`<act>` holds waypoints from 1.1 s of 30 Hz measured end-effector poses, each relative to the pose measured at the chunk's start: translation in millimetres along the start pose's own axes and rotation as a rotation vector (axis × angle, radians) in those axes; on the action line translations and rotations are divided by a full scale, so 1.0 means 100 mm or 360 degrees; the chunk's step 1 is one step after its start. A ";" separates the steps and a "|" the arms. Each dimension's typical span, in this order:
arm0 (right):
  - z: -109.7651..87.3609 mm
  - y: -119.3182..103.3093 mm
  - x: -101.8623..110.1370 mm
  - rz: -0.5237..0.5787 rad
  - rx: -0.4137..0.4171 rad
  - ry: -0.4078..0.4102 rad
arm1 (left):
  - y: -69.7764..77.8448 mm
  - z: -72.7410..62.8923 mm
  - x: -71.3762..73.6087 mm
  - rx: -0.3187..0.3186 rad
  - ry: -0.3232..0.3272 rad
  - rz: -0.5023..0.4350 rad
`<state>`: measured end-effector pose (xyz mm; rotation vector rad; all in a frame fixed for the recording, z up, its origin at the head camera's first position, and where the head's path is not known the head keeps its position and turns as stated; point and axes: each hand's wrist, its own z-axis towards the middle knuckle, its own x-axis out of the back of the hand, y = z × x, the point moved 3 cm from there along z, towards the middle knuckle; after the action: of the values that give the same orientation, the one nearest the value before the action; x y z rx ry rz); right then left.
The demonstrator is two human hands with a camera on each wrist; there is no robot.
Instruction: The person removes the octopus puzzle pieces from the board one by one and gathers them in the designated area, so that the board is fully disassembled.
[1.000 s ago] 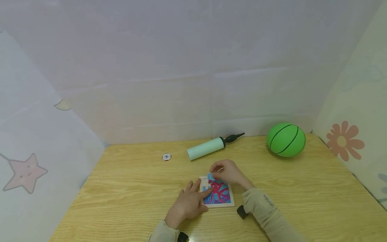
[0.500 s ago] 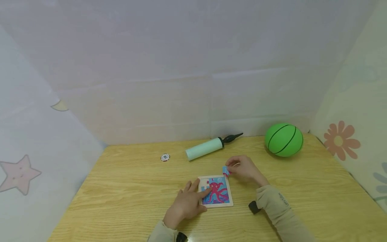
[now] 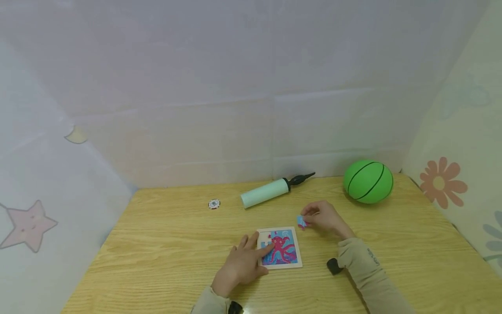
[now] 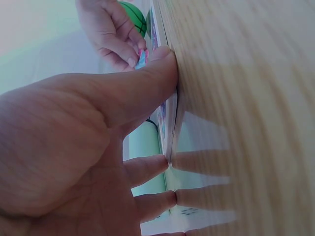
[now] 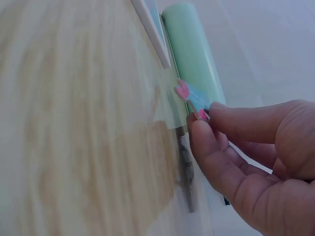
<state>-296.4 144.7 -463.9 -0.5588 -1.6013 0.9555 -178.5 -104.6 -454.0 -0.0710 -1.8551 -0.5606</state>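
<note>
A square octopus jigsaw puzzle [image 3: 285, 253] in a pale wooden frame lies on the table, with a bare gap at its upper left. My left hand [image 3: 242, 264] rests along its left side, fingers spread, the index finger on the picture and the thumb at the frame's lower left edge. To the right of the puzzle's top corner, my right hand [image 3: 323, 216] pinches a blue and pink puzzle piece [image 3: 301, 222] between thumb and index finger. In the right wrist view the piece [image 5: 193, 98] is held over the table by one end.
Behind the puzzle lies a mint green hand pump [image 3: 266, 193] with a black nozzle. A green ball [image 3: 368, 181] with black lines sits at the back right. One poker chip [image 3: 214, 204] lies at the back left of the wooden table [image 3: 164, 244].
My right hand has lifted the puzzle piece out of the puzzle's top and carried it to the right, off the frame. The left hand stays in place on the puzzle.
</note>
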 end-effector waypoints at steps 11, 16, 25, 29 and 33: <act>0.02 0.05 -0.05 -0.0177 0.0022 0.0005 | 0.00 -0.01 0.01 -0.0001 -0.0009 -0.0030; 0.01 0.03 -0.04 -0.0248 0.0088 0.0018 | 0.00 -0.01 0.01 -0.0011 -0.0007 -0.0022; 0.01 0.03 -0.05 -0.0271 0.0089 0.0016 | 0.00 0.00 0.02 -0.0022 0.0003 0.0007; 0.01 0.03 -0.05 -0.0258 0.0071 0.0006 | 0.01 0.01 0.02 -0.0025 0.0000 0.0003; 0.01 0.02 -0.04 -0.0213 0.0060 -0.0005 | 0.01 0.01 0.02 -0.0028 -0.0008 0.0000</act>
<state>-296.7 142.1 -467.7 -0.4187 -1.5992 0.8849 -179.2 -103.7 -452.1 -0.0846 -1.8551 -0.5774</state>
